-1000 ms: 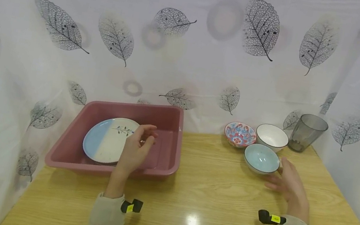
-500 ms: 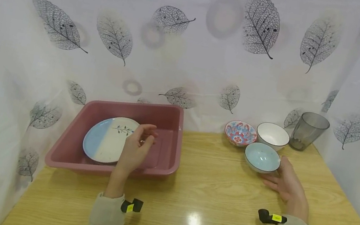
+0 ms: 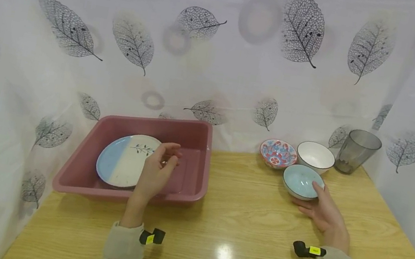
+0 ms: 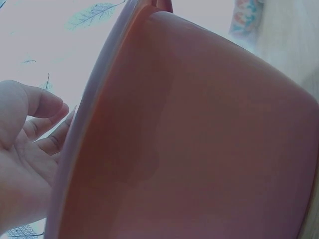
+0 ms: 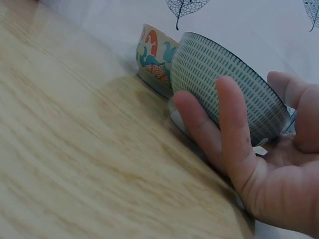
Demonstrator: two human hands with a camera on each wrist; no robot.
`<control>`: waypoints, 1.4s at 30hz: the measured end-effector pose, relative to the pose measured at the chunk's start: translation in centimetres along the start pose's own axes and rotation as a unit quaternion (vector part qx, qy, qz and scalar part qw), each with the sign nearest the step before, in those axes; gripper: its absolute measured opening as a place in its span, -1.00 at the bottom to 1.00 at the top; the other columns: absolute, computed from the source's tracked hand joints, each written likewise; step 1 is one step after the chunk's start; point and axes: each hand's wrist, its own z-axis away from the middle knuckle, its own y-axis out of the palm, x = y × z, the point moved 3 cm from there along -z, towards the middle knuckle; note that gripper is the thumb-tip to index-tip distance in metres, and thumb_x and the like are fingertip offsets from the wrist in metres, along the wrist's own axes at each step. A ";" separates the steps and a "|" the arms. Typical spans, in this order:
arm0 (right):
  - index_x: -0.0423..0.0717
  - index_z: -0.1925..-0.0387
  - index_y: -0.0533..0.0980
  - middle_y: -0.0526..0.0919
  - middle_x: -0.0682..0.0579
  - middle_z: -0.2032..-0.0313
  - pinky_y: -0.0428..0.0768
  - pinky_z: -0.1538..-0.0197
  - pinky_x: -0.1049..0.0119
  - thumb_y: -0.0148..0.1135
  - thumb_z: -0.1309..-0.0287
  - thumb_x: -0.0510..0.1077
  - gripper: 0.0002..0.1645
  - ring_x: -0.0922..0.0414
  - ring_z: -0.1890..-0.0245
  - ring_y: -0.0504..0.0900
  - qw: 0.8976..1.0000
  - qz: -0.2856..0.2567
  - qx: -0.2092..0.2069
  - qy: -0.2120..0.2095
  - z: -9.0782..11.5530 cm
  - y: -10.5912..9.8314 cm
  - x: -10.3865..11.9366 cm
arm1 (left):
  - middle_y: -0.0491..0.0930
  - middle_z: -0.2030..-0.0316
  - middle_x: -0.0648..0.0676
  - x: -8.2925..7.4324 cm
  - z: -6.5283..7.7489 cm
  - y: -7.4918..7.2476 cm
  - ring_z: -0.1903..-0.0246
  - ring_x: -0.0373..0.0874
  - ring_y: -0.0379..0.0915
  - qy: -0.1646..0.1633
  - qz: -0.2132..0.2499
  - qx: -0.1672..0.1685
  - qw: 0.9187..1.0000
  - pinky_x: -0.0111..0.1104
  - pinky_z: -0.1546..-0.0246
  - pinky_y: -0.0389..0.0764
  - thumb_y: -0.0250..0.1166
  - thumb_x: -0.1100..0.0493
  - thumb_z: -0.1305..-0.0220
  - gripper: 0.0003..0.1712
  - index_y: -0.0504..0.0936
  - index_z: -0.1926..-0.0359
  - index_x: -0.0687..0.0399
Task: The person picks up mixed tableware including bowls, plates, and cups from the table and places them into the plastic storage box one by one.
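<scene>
My right hand (image 3: 327,213) grips a small light-blue bowl (image 3: 300,183), its thumb over the near right rim and its fingers against the outside. In the right wrist view, rows of green dashes cover this bowl's outer wall (image 5: 214,74), and two fingers lie along its underside. On the left, my left hand (image 3: 157,171) hovers over a pink plastic tub (image 3: 207,166) with loosely bent fingers and nothing in them. Inside the tub lies a round blue-and-white plate (image 3: 122,163) with a leaf sprig, partly hidden by that hand. The tub's outer wall (image 4: 199,129) fills most of the left wrist view.
Behind the held bowl stand a red-and-blue patterned bowl (image 3: 277,155) and a white bowl (image 3: 316,156), close beside it. A grey see-through cup (image 3: 357,153) is at the back right corner. A leaf-print curtain (image 3: 243,71) borders the wooden table (image 3: 248,229).
My right hand has moved slightly left to the light-blue bowl, and its thumb has come over the rim. The left hand and tub have stayed in place.
</scene>
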 end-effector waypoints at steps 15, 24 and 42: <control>0.44 -0.45 -0.70 0.67 -0.04 0.17 0.72 0.33 0.32 -0.19 -0.56 -0.06 -0.02 -0.05 0.19 0.76 0.992 -0.124 0.035 -0.005 0.5 0.1 0.0 | 0.59 0.07 0.35 1.0 -0.2 0.1 0.15 0.14 0.60 -0.006 0.000 -0.005 1.000 -0.49 0.22 0.57 0.06 0.44 -0.42 -0.68 0.47 -0.15 0.34; 0.37 -0.50 -0.62 0.14 -0.30 -0.27 0.71 0.19 0.33 -0.13 -0.53 -0.07 -0.01 -0.09 0.18 0.75 0.993 -0.117 0.013 -0.004 0.8 -0.3 0.0 | 0.59 0.09 0.34 -0.1 0.0 -0.2 0.17 0.13 0.60 0.003 0.000 -0.001 1.000 -0.52 0.24 0.56 0.06 0.45 -0.41 -0.68 0.47 -0.15 0.36; 0.39 -0.50 -0.60 0.62 -0.05 0.11 0.72 0.24 0.29 -0.18 -0.54 -0.17 -0.03 -0.17 0.21 0.75 0.986 -0.156 0.040 -0.039 2.2 -0.4 1.1 | 0.59 0.09 0.38 0.3 0.0 0.0 0.17 0.15 0.60 0.002 -0.006 -0.002 1.000 -0.55 0.24 0.54 0.06 0.46 -0.40 -0.68 0.46 -0.14 0.38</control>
